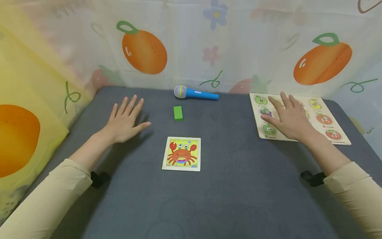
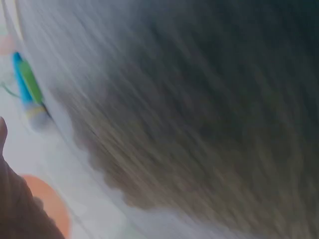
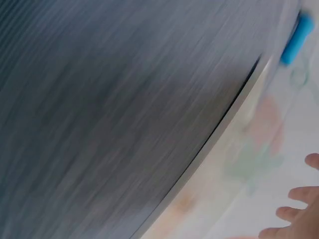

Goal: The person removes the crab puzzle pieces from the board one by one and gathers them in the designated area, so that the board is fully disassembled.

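Observation:
My left hand (image 1: 123, 124) hovers with spread fingers over the left part of the dark grey table, holding nothing. My right hand (image 1: 290, 118), its fingers also spread, is above a wooden fruit puzzle board (image 1: 307, 132) and hides part of it. Between the hands lies a square crab puzzle (image 1: 182, 154) with a white frame. Behind it is a green block (image 1: 178, 113). A blue toy microphone (image 1: 197, 93) with a grey head lies near the back edge. In the right wrist view, the fingers (image 3: 301, 194) show at the lower right, apart from the board's edge.
The table (image 1: 226, 196) has a dark grey cover. A curtain (image 1: 185, 43) printed with oranges and flowers hangs along the back. Yellow cloth (image 1: 27, 79) borders the left side. Black straps (image 1: 99, 179) show at both wrists.

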The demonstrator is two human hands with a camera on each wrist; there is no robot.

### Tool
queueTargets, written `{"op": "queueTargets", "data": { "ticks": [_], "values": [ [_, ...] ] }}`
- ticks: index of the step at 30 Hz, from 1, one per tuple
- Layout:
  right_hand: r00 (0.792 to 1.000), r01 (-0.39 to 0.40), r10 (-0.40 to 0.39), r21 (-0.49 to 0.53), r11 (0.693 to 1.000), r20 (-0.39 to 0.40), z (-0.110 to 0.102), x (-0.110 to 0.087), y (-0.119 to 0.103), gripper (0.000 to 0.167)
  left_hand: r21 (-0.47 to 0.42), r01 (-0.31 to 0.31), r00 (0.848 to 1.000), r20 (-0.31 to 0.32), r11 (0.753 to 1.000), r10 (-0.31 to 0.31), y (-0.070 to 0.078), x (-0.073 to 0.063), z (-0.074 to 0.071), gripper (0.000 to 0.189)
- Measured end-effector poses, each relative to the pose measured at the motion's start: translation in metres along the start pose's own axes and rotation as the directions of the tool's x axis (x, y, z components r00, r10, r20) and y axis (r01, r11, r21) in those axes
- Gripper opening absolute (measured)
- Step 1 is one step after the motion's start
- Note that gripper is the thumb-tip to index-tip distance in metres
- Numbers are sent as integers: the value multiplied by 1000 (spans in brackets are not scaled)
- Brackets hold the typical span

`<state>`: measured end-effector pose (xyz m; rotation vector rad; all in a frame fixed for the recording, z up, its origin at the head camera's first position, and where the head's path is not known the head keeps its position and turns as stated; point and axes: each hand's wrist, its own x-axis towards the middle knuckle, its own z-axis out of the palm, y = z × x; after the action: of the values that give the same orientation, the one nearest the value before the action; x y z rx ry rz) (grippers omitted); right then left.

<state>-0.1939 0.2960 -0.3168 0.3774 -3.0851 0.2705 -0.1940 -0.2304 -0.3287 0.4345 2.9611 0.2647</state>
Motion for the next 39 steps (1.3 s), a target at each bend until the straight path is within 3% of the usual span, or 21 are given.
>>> {"op": "queueTargets", "data": {
  "ticks": [4, 8, 13, 19, 22, 31, 35, 39],
  "values": [
    [992, 117, -114, 41, 992, -58, 9, 6, -43, 72, -75, -90, 994, 53, 993, 94, 24, -4, 5, 93],
    [976, 212, -204, 129, 969, -71, 19, 14, -87, 65, -174, -165, 973, 131, 971, 189, 41, -7, 13, 99],
    [952, 301, -307, 217, 929, -5, 30, 21, -134, 59, -285, -206, 943, 197, 936, 267, 50, -8, 24, 110],
    [905, 373, -418, 333, 866, 73, 44, 29, -173, 49, -381, -262, 899, 237, 887, 367, 55, -7, 33, 117],
    [881, 388, -459, 377, 841, 118, 49, 31, -190, 46, -397, -269, 884, 259, 877, 389, 55, -7, 37, 117],
    [820, 401, -529, 439, 804, 221, 67, 39, -225, 49, -432, -301, 870, 240, 850, 430, 52, -8, 42, 114],
    [816, 407, -531, 426, 808, 227, 75, 41, -230, 47, -437, -313, 868, 229, 843, 441, 52, -7, 45, 114],
    [824, 409, -522, 408, 816, 219, 78, 42, -232, 42, -403, -285, 880, 250, 870, 404, 51, -6, 45, 116]
  ]
}}
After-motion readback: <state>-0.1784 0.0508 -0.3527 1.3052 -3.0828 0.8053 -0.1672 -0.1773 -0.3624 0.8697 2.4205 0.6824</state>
